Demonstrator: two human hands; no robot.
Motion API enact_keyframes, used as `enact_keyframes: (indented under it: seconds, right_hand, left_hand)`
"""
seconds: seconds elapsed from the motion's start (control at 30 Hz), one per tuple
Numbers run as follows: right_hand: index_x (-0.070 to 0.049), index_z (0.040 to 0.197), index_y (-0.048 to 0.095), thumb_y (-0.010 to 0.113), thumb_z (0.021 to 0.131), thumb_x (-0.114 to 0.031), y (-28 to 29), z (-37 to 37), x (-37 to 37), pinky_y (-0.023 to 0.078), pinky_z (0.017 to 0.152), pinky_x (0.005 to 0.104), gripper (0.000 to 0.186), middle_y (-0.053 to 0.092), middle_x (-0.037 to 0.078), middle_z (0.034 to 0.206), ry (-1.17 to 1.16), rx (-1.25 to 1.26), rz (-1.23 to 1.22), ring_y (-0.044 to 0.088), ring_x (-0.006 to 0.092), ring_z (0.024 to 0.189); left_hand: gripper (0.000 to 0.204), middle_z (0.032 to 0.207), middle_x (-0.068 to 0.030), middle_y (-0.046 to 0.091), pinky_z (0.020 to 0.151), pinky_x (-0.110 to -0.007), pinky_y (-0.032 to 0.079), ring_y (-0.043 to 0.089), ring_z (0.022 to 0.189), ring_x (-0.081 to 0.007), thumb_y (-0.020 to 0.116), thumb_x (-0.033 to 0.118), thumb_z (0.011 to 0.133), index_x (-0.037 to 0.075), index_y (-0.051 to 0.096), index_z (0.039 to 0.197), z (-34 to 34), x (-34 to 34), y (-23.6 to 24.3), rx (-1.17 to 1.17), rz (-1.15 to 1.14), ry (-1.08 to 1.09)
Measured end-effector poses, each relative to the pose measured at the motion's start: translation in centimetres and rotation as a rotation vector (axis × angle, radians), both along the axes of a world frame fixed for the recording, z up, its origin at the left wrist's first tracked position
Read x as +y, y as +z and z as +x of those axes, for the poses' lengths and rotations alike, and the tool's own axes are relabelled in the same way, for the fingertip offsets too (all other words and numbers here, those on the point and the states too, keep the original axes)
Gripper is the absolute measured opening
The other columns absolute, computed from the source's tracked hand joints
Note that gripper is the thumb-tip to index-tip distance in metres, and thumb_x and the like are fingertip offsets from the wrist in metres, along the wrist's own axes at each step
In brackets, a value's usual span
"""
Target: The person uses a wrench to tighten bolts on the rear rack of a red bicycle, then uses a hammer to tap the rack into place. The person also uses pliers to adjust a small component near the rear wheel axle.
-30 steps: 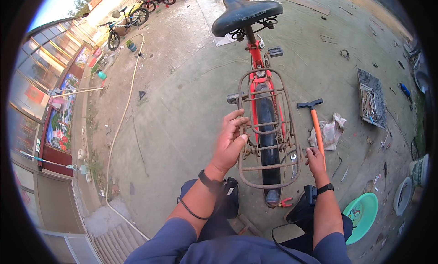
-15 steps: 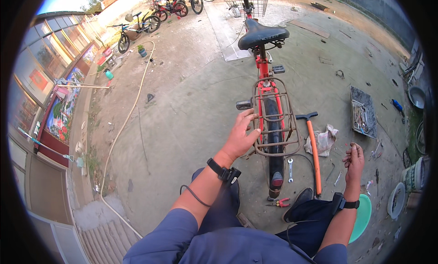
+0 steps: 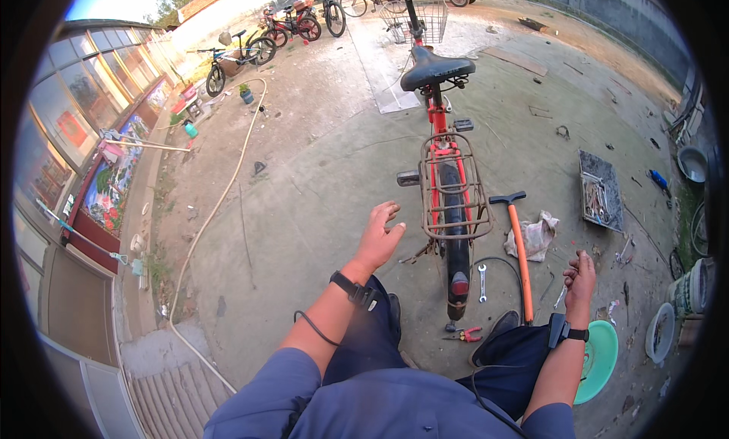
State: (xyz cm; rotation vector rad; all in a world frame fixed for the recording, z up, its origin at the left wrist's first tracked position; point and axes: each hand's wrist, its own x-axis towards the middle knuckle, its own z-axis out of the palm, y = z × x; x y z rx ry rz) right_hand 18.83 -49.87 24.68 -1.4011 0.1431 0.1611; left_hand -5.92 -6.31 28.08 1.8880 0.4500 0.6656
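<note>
"Fingers on the left hand are loosely spread with nothing in them, as my feed has it. They're near the rusty rack but apart from it."

"And the bike itself?"

"Upright, at two o'clock from that hand, rear wheel toward me. Neither hand touches it, and I can't make out what props it. My worry is tipping: a sideways bump on the rack could do it."

"What's on the ground, going right?"

"Pliers at six o'clock from the rack, just beside the right shoe. I'd say a shifted foot could land on them. Then a wrench between five and six, and what I take for an orange pump between four and five. If the shoe caught its hose, the pump could get dragged. A crumpled cloth lies at four."

"Right hand?"

"Off the bike, fingers curled in. I can't tell whether they pinch anything small. The green basin sits at half past five from it, the tool tray between twelve and one. A careless swing of that arm could spill the basin."
</note>
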Motion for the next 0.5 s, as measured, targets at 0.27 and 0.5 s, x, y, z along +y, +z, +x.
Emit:
enact_keyframes:
  seconds: [0.27, 0.5]
  right_hand:
    - [-0.010, 0.118, 0.060, 0.058, 0.101, -0.037, -0.3, 0.2, -0.1, 0.032, 0.041, 0.0182, 0.032, 0.058, 0.000, 0.083, 0.003, -0.002, -0.018, 0.055, 0.0068, 0.052]
    - [-0.010, 0.118, 0.060, 0.057, 0.101, -0.036, -0.8, 0.6, 0.2, 0.032, 0.041, 0.0186, 0.032, 0.059, 0.000, 0.083, 0.012, -0.010, -0.034, 0.056, 0.0075, 0.052]
  left_hand:
    - [0.053, 0.134, -0.0136, 0.056, 0.096, -0.039, 0.049, 0.057, 0.122, -0.0258, 0.063, 0.025, 0.092, 0.000, 0.052, 0.138, -5.0, 3.8, -1.7, 0.425, -0.326, -0.028]
    - [0.056, 0.134, -0.0129, 0.060, 0.093, -0.039, 0.050, 0.060, 0.118, -0.0248, 0.060, 0.029, 0.093, -0.001, 0.050, 0.140, -5.5, 3.3, -1.5, 0.508, -0.487, -0.097]
